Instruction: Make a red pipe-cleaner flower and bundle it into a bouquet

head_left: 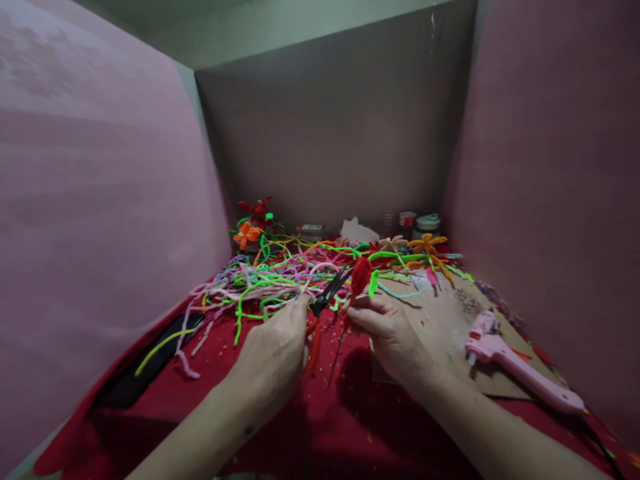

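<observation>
The left hand [273, 350] is clamped on scissors [327, 293], blades slanting far-right; their tips lie just left of the red flower [361, 275]. The right hand [387, 333] pinches it from below.

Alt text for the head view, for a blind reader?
The left hand holds scissors beside a red pipe-cleaner flower in the right hand, over a red cloth. Coloured pipe cleaners lie tangled behind; a pink glue gun rests on cardboard at right.

Bare left forearm [215, 410] with small dark mark [249, 431]
</observation>
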`<state>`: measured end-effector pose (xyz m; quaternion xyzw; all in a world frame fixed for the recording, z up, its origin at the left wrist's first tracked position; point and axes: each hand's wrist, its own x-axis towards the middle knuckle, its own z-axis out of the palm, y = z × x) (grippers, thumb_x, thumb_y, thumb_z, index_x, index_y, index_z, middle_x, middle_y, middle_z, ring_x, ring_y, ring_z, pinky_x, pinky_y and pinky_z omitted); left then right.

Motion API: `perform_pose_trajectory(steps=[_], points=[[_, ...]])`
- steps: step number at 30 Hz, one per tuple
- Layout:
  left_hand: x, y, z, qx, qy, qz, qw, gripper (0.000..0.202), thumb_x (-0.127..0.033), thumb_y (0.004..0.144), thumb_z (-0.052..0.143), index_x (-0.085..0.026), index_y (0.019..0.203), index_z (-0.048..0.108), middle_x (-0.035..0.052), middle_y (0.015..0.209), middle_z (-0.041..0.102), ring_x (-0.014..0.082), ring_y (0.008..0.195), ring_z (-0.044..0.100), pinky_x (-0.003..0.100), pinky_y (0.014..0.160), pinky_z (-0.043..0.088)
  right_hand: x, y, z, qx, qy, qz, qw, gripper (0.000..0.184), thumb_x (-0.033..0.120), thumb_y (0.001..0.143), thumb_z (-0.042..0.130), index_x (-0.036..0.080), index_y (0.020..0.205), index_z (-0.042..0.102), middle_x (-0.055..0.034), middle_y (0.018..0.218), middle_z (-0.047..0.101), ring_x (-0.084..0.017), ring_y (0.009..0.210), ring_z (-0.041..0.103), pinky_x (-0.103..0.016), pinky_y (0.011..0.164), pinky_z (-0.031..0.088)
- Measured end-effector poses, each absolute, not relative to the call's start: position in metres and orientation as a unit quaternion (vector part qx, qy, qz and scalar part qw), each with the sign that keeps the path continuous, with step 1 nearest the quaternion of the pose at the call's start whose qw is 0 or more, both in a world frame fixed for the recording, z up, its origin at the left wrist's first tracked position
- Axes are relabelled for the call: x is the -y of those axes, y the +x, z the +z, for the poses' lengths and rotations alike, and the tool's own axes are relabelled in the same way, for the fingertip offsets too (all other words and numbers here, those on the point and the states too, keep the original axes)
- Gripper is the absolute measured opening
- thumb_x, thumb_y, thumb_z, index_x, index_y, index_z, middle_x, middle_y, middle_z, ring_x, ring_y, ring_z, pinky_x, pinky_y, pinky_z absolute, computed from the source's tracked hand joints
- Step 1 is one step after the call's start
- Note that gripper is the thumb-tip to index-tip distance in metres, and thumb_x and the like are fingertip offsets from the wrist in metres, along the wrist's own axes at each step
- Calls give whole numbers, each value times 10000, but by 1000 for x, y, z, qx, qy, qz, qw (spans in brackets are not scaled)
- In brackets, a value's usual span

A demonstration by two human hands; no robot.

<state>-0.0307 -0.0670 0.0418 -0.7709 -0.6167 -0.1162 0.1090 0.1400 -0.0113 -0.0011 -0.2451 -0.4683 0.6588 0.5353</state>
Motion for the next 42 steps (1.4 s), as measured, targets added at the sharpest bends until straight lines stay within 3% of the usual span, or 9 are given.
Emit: perform_pose_trajectory(steps=[7,24,31,42], points=[[58,-25,38,613,-772,-108,128,450,-79,815,359,-80,1264,392,159,1126,603,232,998,601,360,802,509,13,139,0,476,-235,660,531,67,209,659,668,162,701,688,8,644,602,-98,587,461,-248,597,334],[61,-24,40,611,-780,-110,77,418,-105,827,341,-106,1241,399,143,1110,606,227,997,601,356,808,498,14,140,-2,510,-248,647,510,40,194,668,660,175,687,690,16,665,597,-108,630,454,-255,645,340],[61,-20,42,613,-780,-93,82,422,-91,818,349,-95,1237,396,155,1087,617,233,982,611,362,787,510,15,141,-2,559,-271,596,508,59,225,713,632,179,713,669,-1,717,580,-144,727,484,-283,730,367],[73,-21,52,604,-789,-67,90,445,-30,790,338,-113,1222,409,141,1016,626,205,921,624,315,752,515,19,140,-3,611,-297,510,528,72,239,736,604,193,701,647,-25,746,564,-168,747,493,-296,723,380]])
